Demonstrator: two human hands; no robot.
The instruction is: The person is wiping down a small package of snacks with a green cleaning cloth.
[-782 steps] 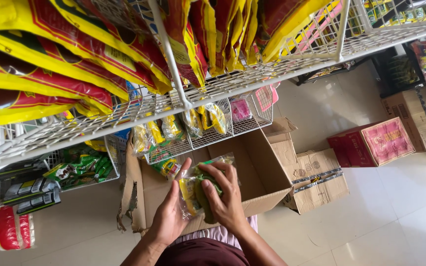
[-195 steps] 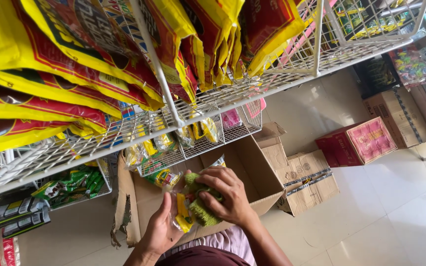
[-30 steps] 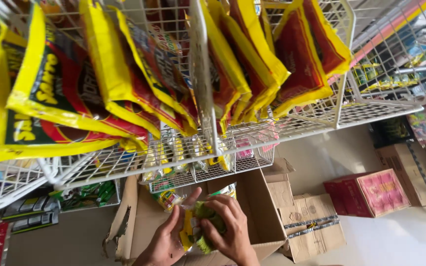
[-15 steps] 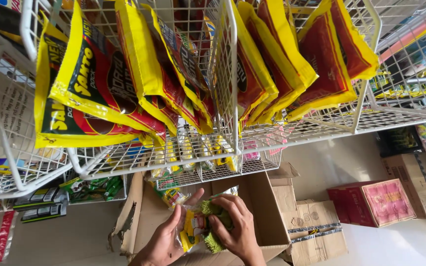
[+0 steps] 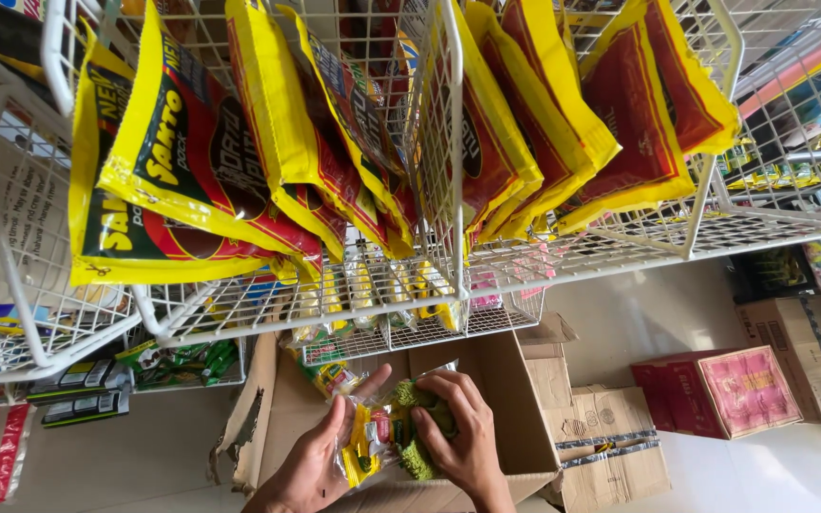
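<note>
Head view: both hands hold a clear packet (image 5: 387, 437) of yellow and green sachets over an open carton (image 5: 496, 380). Left hand (image 5: 311, 465) cups its underside, fingers spread; right hand (image 5: 463, 432) is clamped on the top. Wire racks (image 5: 448, 190) of yellow-red bags (image 5: 173, 180) hang above.

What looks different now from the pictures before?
The view tipped upward, so the yellow-and-red bags in the white wire rack fill more of the picture. The left hand and right hand still hold the small snack packets above the open cardboard box.
</note>
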